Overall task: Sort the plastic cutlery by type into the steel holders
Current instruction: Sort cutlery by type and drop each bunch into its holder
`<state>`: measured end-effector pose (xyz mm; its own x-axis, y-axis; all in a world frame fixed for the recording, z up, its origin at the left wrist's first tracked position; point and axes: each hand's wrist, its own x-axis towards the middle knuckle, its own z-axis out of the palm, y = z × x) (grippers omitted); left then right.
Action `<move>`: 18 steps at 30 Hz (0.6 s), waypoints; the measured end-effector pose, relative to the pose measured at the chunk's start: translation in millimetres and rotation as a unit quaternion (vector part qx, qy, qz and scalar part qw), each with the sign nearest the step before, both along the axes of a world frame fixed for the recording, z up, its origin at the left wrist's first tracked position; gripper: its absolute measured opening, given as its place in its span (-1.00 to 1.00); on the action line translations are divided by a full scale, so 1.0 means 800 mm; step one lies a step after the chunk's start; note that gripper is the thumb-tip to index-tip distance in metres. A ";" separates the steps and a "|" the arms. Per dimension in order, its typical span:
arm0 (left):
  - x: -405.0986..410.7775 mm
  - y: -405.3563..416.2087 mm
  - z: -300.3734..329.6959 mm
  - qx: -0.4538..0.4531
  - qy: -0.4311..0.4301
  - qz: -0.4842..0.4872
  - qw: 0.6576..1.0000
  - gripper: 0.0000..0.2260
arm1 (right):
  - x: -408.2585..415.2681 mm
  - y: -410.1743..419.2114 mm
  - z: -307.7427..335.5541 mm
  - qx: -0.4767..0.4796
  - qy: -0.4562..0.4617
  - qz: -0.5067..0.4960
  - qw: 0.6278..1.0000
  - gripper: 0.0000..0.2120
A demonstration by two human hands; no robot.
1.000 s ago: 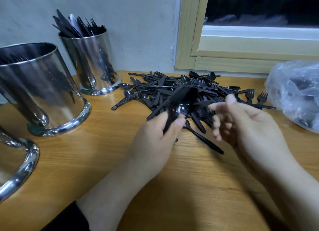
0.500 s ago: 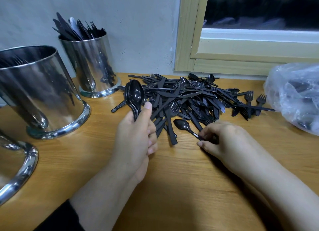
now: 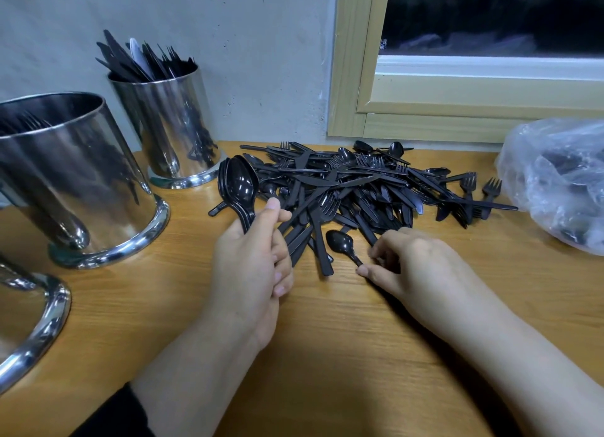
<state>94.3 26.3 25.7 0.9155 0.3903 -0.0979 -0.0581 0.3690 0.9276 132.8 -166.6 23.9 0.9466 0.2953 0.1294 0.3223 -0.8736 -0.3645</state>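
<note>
A heap of black plastic cutlery lies on the wooden table below the window. My left hand grips a stack of black spoons by the handles, bowls upright, just left of the heap. My right hand lies on the table at the heap's near edge and pinches the handle of a single black spoon that lies flat. A steel holder at the back holds knives. A larger steel holder at the left holds forks. A third holder shows only its base at the left edge.
A clear plastic bag with more dark cutlery lies at the right edge. A pale wall and a wooden window frame close off the back. Bare table stretches in front of the heap, between and under my forearms.
My left hand carried the spoon stack out of the heap to the left and raised it upright. My right hand dropped to the table and took the lone spoon's handle.
</note>
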 end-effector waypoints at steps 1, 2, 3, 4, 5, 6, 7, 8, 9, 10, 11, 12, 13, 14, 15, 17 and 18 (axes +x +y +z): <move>0.000 -0.001 0.000 0.002 0.001 0.001 1.000 -0.80 | -0.001 0.002 0.000 0.001 0.001 0.004 1.000 -0.75; 0.000 -0.001 0.000 0.002 0.002 0.001 1.000 -0.80 | -0.001 0.003 -0.001 0.002 0.000 0.005 1.000 -0.76; 0.000 -0.002 -0.001 0.002 0.003 0.000 1.000 -0.81 | -0.002 0.005 -0.002 0.002 -0.003 0.005 1.000 -0.78; 0.000 -0.002 -0.001 0.004 0.002 -0.001 1.000 -0.81 | -0.002 0.006 -0.002 -0.002 -0.006 0.002 1.000 -0.81; 0.000 -0.002 -0.001 0.006 0.000 -0.002 1.000 -0.81 | -0.002 0.007 -0.003 -0.008 -0.010 0.000 1.000 -0.83; 0.000 -0.002 -0.001 0.007 0.000 -0.002 1.000 -0.81 | -0.002 0.008 -0.003 -0.013 -0.013 -0.003 1.000 -0.85; 0.000 -0.002 -0.001 0.008 0.001 -0.002 1.000 -0.81 | -0.001 0.008 -0.004 -0.017 -0.014 -0.005 1.000 -0.85; -0.001 -0.002 -0.001 0.009 0.001 -0.001 1.000 -0.81 | -0.001 0.008 -0.003 -0.018 -0.012 -0.005 1.000 -0.84; -0.001 -0.003 -0.001 0.009 0.002 -0.001 1.000 -0.81 | -0.001 0.008 -0.003 -0.019 -0.009 -0.004 1.000 -0.83; -0.001 -0.003 -0.001 0.009 0.002 -0.002 1.000 -0.81 | -0.001 0.007 -0.001 -0.020 -0.005 -0.002 1.000 -0.83; -0.001 -0.003 -0.001 0.010 0.002 -0.002 1.000 -0.81 | -0.002 0.006 -0.001 -0.020 -0.002 0.003 1.000 -0.82; -0.001 -0.003 -0.002 0.011 0.002 -0.003 1.000 -0.81 | -0.002 0.005 -0.001 -0.018 0.000 0.008 1.000 -0.81; -0.001 -0.004 -0.002 0.012 0.002 -0.004 1.000 -0.81 | -0.001 0.004 0.000 -0.016 0.000 0.011 1.000 -0.81; -0.001 -0.004 -0.002 0.013 0.001 -0.004 1.000 -0.81 | -0.001 0.003 0.000 -0.017 -0.002 0.013 1.000 -0.83; -0.001 -0.005 -0.002 0.012 0.000 -0.003 1.000 -0.81 | 0.000 0.003 0.000 -0.018 -0.003 0.014 1.000 -0.84; -0.001 -0.005 -0.003 0.011 -0.001 0.003 1.000 -0.81 | 0.000 0.003 0.001 -0.020 -0.004 0.011 1.000 -0.87; -0.001 -0.004 -0.003 0.012 -0.003 0.007 1.000 -0.81 | 0.000 0.003 0.001 -0.021 -0.003 0.010 1.000 -0.86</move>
<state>93.5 23.0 23.2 0.9107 0.4049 -0.0819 -0.0694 0.3454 0.9359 132.8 -163.8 25.0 0.9395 0.3201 0.1217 0.3425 -0.8816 -0.3249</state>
